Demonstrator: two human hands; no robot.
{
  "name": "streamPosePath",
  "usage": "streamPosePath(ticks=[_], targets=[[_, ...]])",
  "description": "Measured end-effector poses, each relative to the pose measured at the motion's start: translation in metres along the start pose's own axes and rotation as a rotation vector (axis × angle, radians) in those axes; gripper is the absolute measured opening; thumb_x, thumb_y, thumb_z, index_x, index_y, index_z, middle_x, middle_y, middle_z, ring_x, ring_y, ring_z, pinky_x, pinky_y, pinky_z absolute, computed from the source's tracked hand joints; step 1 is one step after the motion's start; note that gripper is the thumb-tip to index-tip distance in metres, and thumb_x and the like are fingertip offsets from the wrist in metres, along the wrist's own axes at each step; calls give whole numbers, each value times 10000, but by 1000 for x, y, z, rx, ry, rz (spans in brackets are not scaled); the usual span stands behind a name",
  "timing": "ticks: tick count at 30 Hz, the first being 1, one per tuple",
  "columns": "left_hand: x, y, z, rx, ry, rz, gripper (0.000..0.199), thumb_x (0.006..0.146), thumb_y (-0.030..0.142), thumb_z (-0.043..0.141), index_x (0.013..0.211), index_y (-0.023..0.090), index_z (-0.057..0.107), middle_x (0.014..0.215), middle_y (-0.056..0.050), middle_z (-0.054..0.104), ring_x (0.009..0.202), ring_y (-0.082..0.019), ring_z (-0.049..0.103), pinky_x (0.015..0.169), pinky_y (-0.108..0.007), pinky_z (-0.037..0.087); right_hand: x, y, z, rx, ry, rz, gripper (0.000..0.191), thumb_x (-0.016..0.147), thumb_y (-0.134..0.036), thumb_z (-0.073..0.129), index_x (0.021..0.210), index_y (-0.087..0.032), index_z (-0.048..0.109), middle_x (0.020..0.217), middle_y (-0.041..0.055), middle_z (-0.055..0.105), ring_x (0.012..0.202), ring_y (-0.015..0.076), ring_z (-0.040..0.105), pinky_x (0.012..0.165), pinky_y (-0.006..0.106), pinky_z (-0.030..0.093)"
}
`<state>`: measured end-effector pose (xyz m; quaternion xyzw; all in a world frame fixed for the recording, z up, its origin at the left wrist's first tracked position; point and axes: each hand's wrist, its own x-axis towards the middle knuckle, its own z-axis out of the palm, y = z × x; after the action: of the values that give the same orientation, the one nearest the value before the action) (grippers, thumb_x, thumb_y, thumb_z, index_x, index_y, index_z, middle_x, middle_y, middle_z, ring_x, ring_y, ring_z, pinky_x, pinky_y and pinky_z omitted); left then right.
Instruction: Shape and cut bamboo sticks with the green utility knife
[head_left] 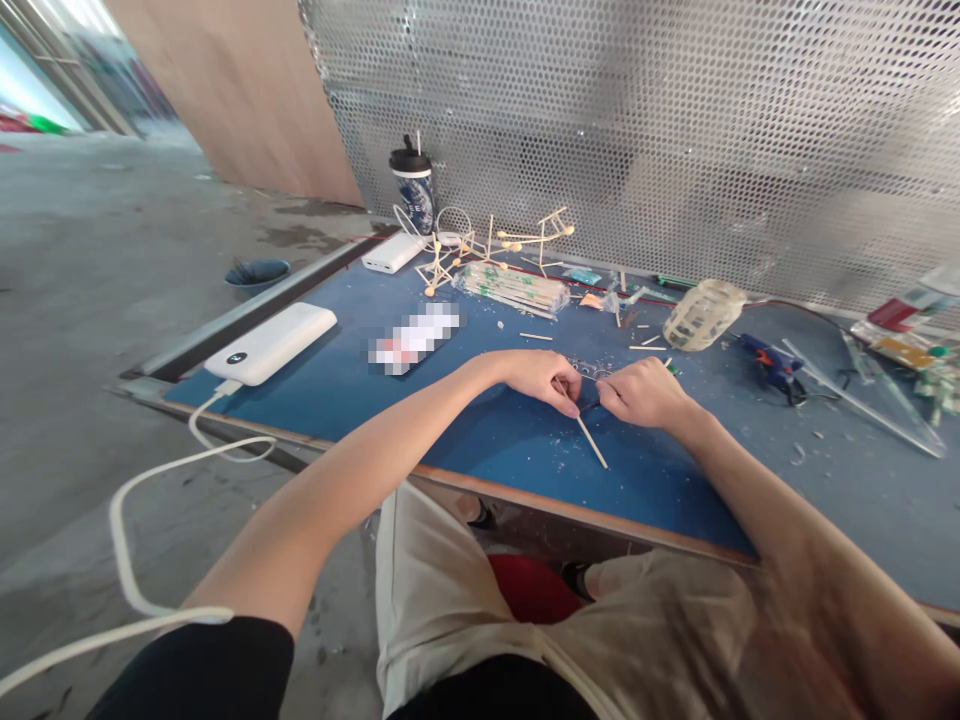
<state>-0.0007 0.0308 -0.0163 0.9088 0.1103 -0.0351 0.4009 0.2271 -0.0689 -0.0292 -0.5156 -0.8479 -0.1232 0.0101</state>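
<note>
My left hand (pixel 546 380) is closed around a thin wooden stick (pixel 592 443), whose lower end slants down toward the table's front edge. Close to its right, my right hand (pixel 641 392) is curled in a fist around a slim tool that is mostly hidden. A thin dark part of it shows between the hands, near the stick, and a small green and pale end shows behind the fist. Whether the tool touches the stick I cannot tell. Small pale shavings and a clear plastic piece (pixel 589 369) lie on the blue tabletop (pixel 480 440) around my hands.
Behind my hands are a packet of sticks (pixel 514 288), stick structures (pixel 442 265) and a lidded cup (pixel 414 188). A woven-looking pale cylinder (pixel 703 314) and a blue glue gun (pixel 772 362) lie right. A white power bank (pixel 271 342) with a cable sits left. Perforated metal (pixel 637 120) stands behind.
</note>
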Motion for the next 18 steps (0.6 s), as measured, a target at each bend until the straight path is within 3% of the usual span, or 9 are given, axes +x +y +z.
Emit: streamPosePath(ticks=[5,18], targets=[[-1,-1,0,-6,-14,12,388,786,564,746,948,216,698,922,-25,757,822,-164,685,739,-285,458,1,-1,-1,-21,5,-10,553,1011,-352,320,659,-191,714,729,94,752,610,173,587,600,360,183],[0,-1,-1,54,-1,26,339,827,539,702,938,219,701,840,-12,718,740,-140,621,691,-271,401,1,0,1,-33,37,-24,553,1009,-349,323,651,-185,712,714,86,753,590,168,585,594,360,159]])
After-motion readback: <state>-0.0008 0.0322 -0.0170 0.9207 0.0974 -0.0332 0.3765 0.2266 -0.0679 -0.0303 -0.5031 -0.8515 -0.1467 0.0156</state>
